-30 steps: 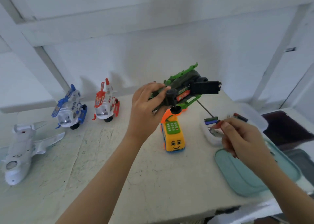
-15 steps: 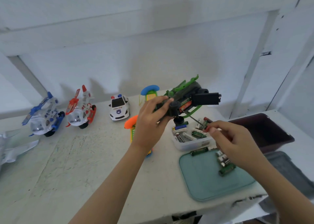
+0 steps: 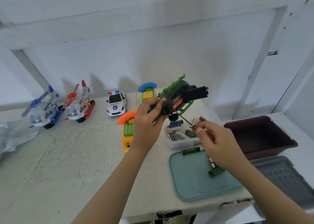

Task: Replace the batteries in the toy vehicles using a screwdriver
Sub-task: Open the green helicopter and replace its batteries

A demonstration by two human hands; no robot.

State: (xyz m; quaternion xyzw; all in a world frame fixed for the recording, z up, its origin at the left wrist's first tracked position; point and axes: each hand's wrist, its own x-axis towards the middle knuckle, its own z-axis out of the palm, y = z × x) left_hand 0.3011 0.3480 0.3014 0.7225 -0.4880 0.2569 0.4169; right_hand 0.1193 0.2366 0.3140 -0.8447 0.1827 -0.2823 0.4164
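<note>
My left hand [image 3: 149,118] grips a green and black toy vehicle [image 3: 178,96], held upside down above the table. Its black battery cover [image 3: 195,92] hangs open, and a green and red battery shows inside. My right hand [image 3: 215,142] is closed on a red-handled screwdriver [image 3: 188,121], whose thin shaft points up-left to the toy's underside. Just below lies a clear tub of batteries [image 3: 180,143]. A few loose green batteries rest on a teal lid [image 3: 192,181].
On the white table [image 3: 68,164] stand a blue helicopter [image 3: 44,108], a red helicopter [image 3: 79,104], a police car [image 3: 116,103], and two toy phones [image 3: 126,130] [image 3: 147,91]. A dark maroon bin [image 3: 261,135] and a grey lid [image 3: 285,179] lie at the right.
The view has swung right, so the toys slid left in frame. My right hand brought the screwdriver tip up to the toy's underside. My left hand still holds the toy.
</note>
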